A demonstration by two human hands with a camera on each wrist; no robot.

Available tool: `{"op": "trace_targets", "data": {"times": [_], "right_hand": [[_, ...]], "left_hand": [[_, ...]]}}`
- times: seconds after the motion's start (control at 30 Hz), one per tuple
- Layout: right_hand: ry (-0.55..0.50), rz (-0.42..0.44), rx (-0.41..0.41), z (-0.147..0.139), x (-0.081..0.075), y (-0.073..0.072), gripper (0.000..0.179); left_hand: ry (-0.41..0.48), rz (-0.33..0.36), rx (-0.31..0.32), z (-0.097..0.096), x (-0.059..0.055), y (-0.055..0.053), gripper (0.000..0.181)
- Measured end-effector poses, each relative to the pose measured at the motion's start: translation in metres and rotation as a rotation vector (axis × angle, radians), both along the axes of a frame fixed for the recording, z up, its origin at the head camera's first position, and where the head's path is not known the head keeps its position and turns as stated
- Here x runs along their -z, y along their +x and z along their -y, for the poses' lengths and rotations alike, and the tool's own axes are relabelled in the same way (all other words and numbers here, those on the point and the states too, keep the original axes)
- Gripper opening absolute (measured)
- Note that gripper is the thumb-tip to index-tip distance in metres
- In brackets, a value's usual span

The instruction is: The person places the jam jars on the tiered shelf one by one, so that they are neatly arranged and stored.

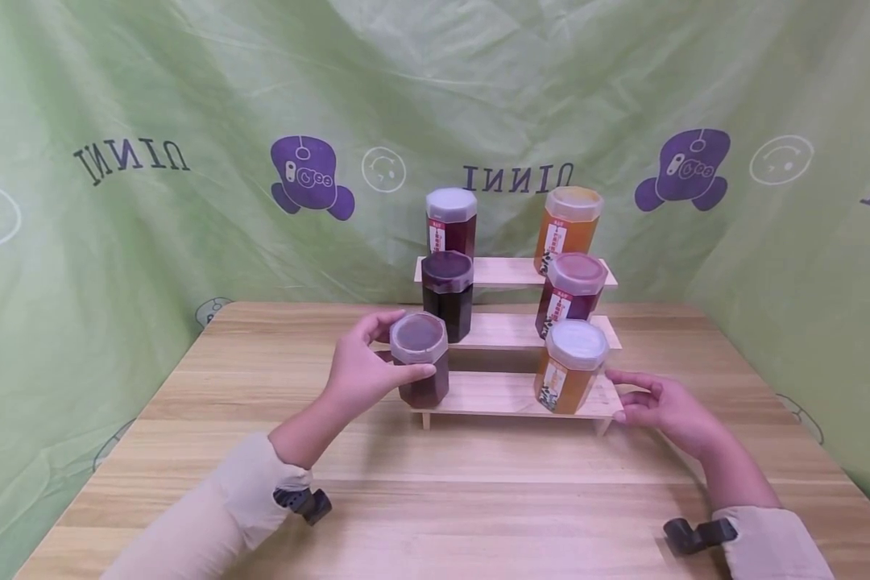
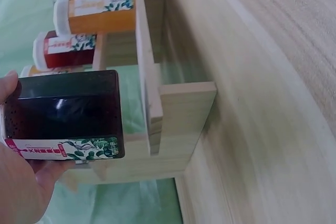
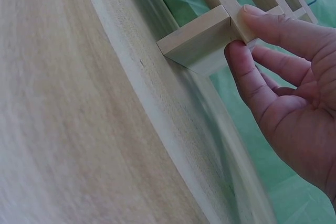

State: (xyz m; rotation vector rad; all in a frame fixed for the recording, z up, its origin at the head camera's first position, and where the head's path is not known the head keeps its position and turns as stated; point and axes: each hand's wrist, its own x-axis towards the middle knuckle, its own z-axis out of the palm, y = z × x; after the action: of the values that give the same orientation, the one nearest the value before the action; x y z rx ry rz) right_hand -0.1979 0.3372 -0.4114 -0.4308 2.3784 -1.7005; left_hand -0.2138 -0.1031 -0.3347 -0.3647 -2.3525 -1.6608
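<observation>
My left hand [image 1: 362, 362] grips a dark jar [image 1: 422, 366] with a translucent lid, thumb and fingers on either side near its top. In the left wrist view that dark jar [image 2: 65, 114] has a strip label, and a gap shows between its base and the lowest shelf. It is upright at the left end of the bottom tier of a three-tier wooden stand [image 1: 489, 393]. With thumb and fingertips, my right hand [image 1: 670, 411] pinches the right end of that bottom board, seen closely as a shelf end [image 3: 241, 27] in the right wrist view.
An orange jar [image 1: 571, 379] stands at the bottom tier's right. The middle tier carries a dark jar [image 1: 449, 310] and a red jar [image 1: 569, 302]; the top tier holds another red jar [image 1: 452, 229] and orange jar [image 1: 567, 234]. Behind the wooden table [image 1: 275, 419] hangs a green cloth [image 1: 225, 80].
</observation>
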Motion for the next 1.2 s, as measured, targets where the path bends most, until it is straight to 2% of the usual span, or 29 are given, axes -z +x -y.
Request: {"op": "trace_targets", "data": {"times": [0.3,0.5,0.6,0.73,0.83,1.2], "right_hand": [[0.017,0.013,0.026,0.001,0.000,-0.002,0.071],[0.028,0.019,0.037,0.000,0.000,-0.001,0.071],[0.036,0.025,0.043,0.000,0.000,-0.001,0.072],[0.044,0.030,0.050,0.001,0.001,-0.001,0.071],[0.038,0.033,0.053,0.001,0.001,0.000,0.071],[0.045,0.028,0.047,0.000,-0.001,0.001,0.072]], "left_hand": [[0.011,-0.047,0.045,-0.013,0.011,-0.002,0.077],[0.036,-0.047,0.074,-0.021,0.016,-0.002,0.077],[0.045,-0.040,0.073,-0.024,0.019,-0.003,0.077],[0.057,-0.066,0.071,-0.027,0.023,-0.007,0.074],[0.064,-0.091,0.075,-0.028,0.024,-0.010,0.075],[0.074,-0.089,0.084,-0.031,0.025,-0.014,0.075]]}}
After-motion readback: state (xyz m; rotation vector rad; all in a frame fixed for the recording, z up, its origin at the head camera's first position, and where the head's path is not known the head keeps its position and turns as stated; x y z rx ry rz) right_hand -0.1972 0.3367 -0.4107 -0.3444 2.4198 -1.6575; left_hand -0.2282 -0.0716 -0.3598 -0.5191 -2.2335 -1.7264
